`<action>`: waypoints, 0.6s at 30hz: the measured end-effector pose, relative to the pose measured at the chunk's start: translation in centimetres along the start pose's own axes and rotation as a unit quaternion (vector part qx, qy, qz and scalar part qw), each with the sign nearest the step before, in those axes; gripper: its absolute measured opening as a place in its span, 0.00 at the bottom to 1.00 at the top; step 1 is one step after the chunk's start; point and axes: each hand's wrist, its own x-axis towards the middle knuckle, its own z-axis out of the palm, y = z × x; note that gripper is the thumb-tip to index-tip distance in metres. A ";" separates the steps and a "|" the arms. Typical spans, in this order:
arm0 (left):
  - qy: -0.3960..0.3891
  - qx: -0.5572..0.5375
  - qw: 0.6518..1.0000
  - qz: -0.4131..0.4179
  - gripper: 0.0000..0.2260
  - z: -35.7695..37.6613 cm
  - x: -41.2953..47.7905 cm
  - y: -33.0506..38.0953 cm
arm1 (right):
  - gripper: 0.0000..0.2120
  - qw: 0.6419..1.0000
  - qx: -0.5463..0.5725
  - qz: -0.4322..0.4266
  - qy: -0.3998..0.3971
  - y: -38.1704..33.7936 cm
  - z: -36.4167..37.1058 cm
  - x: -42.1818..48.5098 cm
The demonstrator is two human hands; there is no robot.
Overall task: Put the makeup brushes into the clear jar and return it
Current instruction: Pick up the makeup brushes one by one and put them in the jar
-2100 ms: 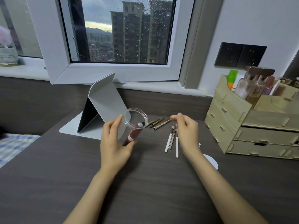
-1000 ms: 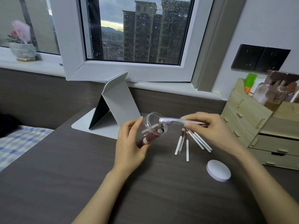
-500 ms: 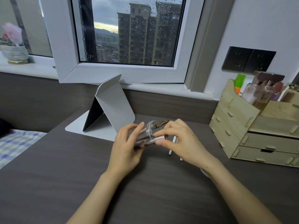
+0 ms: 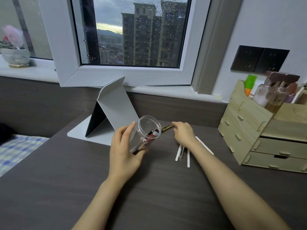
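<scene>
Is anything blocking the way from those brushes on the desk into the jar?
Nothing visible does. The jar is tilted in the left hand, its open mouth facing the right hand, which rests over the brushes. Only bare desk lies between them.

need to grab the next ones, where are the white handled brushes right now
In the head view, the white-handled brushes lie on the dark desk, right of centre, under the right hand, between the clear jar and the wooden organizer.

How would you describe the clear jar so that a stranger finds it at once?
Start at the grey folding stand on the dark desk. Just right of it, the left hand holds the clear jar tilted, the only see-through container there, mouth open.
</scene>
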 end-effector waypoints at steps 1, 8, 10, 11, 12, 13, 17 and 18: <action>0.004 -0.012 1.000 -0.015 0.40 0.0 0.0 0.0 | 0.21 0.998 -0.060 -0.026 -0.013 0.1 0.7 0.9; 0.031 -0.066 0.994 -0.080 0.41 0.2 0.1 -0.4 | 0.16 0.934 -0.335 -0.120 -0.041 -0.7 2.1 4.2; 0.031 -0.065 0.994 -0.080 0.41 0.2 0.2 -0.3 | 0.15 0.919 -0.366 -0.142 -0.039 -0.6 2.1 4.3; 0.030 -0.065 0.994 -0.080 0.41 0.3 0.2 -0.3 | 0.15 0.913 -0.377 -0.153 -0.035 -0.4 2.1 4.3; 0.028 -0.066 0.994 -0.079 0.41 0.3 0.2 -0.3 | 0.14 0.909 -0.383 -0.164 -0.031 -0.3 2.0 4.1; 0.026 -0.067 0.994 -0.080 0.41 0.3 0.2 -0.3 | 0.14 0.906 -0.385 -0.174 -0.027 -0.2 1.8 3.9; 0.023 -0.060 0.995 -0.079 0.41 0.3 0.0 -0.2 | 0.14 0.925 -0.333 -0.181 0.003 0.7 0.3 2.1; 0.022 -0.057 0.995 -0.078 0.41 0.3 0.0 -0.1 | 0.13 0.938 -0.303 -0.168 0.009 0.8 -0.5 1.4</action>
